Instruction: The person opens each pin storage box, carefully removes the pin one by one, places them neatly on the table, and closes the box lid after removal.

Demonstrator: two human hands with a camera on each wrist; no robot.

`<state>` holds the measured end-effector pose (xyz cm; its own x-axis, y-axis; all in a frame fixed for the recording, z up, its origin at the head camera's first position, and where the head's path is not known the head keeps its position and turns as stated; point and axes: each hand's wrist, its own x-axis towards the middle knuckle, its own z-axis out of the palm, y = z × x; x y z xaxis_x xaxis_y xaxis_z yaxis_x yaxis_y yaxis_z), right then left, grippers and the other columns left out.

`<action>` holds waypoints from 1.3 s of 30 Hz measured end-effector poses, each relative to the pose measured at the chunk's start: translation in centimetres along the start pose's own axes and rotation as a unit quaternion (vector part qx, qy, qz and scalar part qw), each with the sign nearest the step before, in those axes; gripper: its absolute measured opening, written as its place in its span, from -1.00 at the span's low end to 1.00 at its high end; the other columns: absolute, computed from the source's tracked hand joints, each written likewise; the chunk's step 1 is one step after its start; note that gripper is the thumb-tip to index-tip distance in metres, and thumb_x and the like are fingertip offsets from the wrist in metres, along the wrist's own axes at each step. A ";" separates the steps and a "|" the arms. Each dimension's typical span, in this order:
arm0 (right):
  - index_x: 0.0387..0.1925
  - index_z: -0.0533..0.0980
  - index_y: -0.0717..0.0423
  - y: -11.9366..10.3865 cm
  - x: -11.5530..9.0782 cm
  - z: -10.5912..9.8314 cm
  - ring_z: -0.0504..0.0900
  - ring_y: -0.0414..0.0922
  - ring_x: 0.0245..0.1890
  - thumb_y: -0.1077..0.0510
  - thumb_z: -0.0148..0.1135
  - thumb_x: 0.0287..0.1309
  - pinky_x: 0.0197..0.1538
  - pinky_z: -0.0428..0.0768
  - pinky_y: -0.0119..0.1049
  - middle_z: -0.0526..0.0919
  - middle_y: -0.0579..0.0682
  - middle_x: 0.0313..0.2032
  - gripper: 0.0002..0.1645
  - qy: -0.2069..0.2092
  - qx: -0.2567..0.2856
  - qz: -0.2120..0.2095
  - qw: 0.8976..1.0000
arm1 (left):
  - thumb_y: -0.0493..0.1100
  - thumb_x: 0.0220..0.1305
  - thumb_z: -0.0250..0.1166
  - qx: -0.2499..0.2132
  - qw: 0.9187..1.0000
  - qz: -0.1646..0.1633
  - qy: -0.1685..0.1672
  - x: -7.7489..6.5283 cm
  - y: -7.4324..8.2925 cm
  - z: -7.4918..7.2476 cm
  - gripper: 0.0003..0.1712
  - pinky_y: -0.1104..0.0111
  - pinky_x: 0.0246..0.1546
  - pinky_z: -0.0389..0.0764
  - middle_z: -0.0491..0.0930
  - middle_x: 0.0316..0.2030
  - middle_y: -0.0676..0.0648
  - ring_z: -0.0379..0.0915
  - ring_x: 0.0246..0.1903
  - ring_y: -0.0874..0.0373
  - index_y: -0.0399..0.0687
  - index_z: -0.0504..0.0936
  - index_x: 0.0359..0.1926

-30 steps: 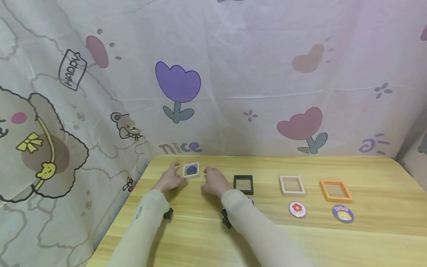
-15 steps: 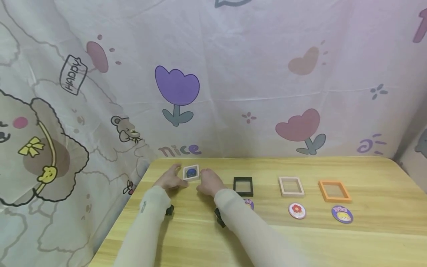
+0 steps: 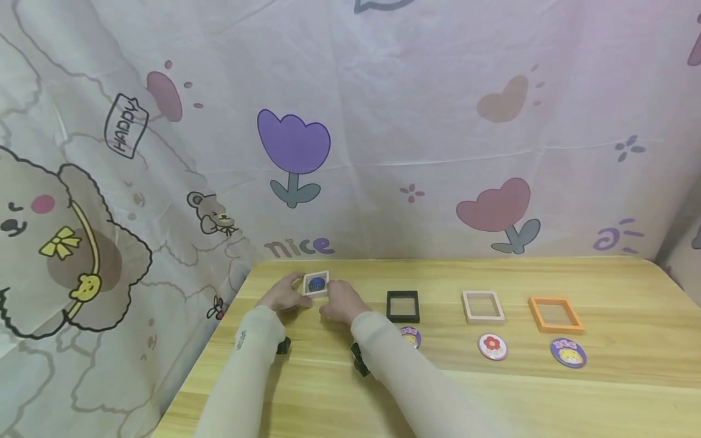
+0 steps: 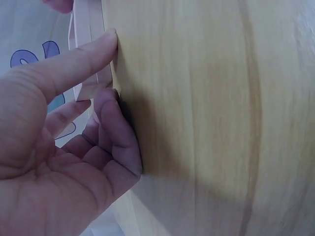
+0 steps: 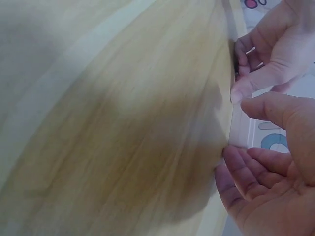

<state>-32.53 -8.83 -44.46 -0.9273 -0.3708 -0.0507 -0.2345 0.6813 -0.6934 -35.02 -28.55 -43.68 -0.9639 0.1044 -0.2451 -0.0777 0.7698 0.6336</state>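
At the table's far left lies a small white square frame (image 3: 314, 294) with a dark blue round badge (image 3: 316, 284) inside its outline. My left hand (image 3: 286, 294) holds the frame's left side. In the left wrist view its thumb lies along the near wall of the frame (image 4: 88, 29), a finger reaches the end corner, and the other fingers curl on the wood. My right hand (image 3: 344, 301) grips the right end. In the right wrist view, thumb and fingertips of the right hand (image 5: 280, 172) meet the frame's edge (image 5: 239, 130). The frame's right edge is partly hidden by that hand.
Rightward stand a black frame (image 3: 403, 319), a pale pink frame (image 3: 484, 317) and an orange frame (image 3: 561, 329). Before them lie a purple badge (image 3: 411, 336) half covered by my sleeve, a red flower badge (image 3: 493, 346) and another purple badge (image 3: 568, 353). A printed curtain (image 3: 383, 121) hangs behind the table.
My right hand has moved left from beside the white frame onto its right end. My left hand has closed in on the left side. The other frames and badges stay in place.
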 end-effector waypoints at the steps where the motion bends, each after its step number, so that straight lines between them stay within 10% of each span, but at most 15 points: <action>1: 0.22 0.55 0.37 0.0 0.0 0.1 0.64 -0.01 -0.11 0.22 0.53 0.16 0.22 0.74 -0.06 0.71 0.25 0.08 -0.37 0.001 0.000 -0.002 1.000 | -0.23 0.10 0.59 0.000 1.000 -0.001 0.002 0.0 -0.1 0.0 0.10 -0.35 0.52 0.30 0.52 0.35 -0.45 0.53 0.24 -0.32 -0.22 0.24 0.60; 12: -0.06 0.64 0.33 0.9 0.1 0.0 0.50 -0.11 -0.42 0.27 0.45 0.23 -0.34 0.57 -0.32 0.63 0.01 -0.36 -0.72 0.007 0.041 -0.008 0.999 | -0.19 0.13 0.61 0.013 1.000 0.011 0.019 -0.1 -0.4 0.4 -0.03 -0.14 0.28 0.58 0.67 0.13 -0.35 0.61 -0.05 -0.08 -0.21 0.36 0.51; 21: 0.10 0.63 0.37 0.8 -0.5 0.0 0.59 -0.10 -0.36 0.26 0.46 0.20 -0.18 0.73 -0.21 0.77 0.15 -0.18 -0.55 0.003 0.054 -0.001 0.999 | -0.12 0.11 0.66 0.018 0.999 0.023 0.033 -1.3 -0.9 0.6 -0.13 0.32 -0.28 0.50 0.58 -0.30 -0.13 0.47 -0.33 0.04 -0.08 0.48 0.40; 29: -0.06 0.67 0.28 0.5 -1.9 -0.6 0.54 -0.14 -0.45 0.32 0.49 0.17 -0.30 0.66 -0.32 0.71 0.03 -0.36 -0.72 0.006 0.061 -0.009 0.998 | -0.05 0.08 0.71 0.001 0.997 0.065 0.034 -2.5 -1.2 1.2 -0.08 0.35 -0.29 0.50 0.59 -0.35 -0.08 0.45 -0.37 0.12 -0.12 0.49 0.42; 39: 0.26 0.56 0.35 1.0 -4.4 -3.1 0.63 -0.15 -0.39 0.18 0.50 0.29 -0.28 0.72 -0.34 0.78 0.15 -0.17 -0.42 -0.006 0.046 -0.031 0.998 | -0.07 0.09 0.71 -0.121 0.990 0.074 0.019 -4.7 -0.8 2.0 -0.14 0.22 -0.19 0.81 0.66 -0.10 -0.18 0.68 -0.26 0.05 -0.01 0.54 0.38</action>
<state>-29.62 -4.54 -42.68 -0.9083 -0.4181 -0.0140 -0.2630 0.5965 -0.7583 -29.93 -28.34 -44.52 -0.9779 0.1771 -0.1107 0.0112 0.5736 0.8191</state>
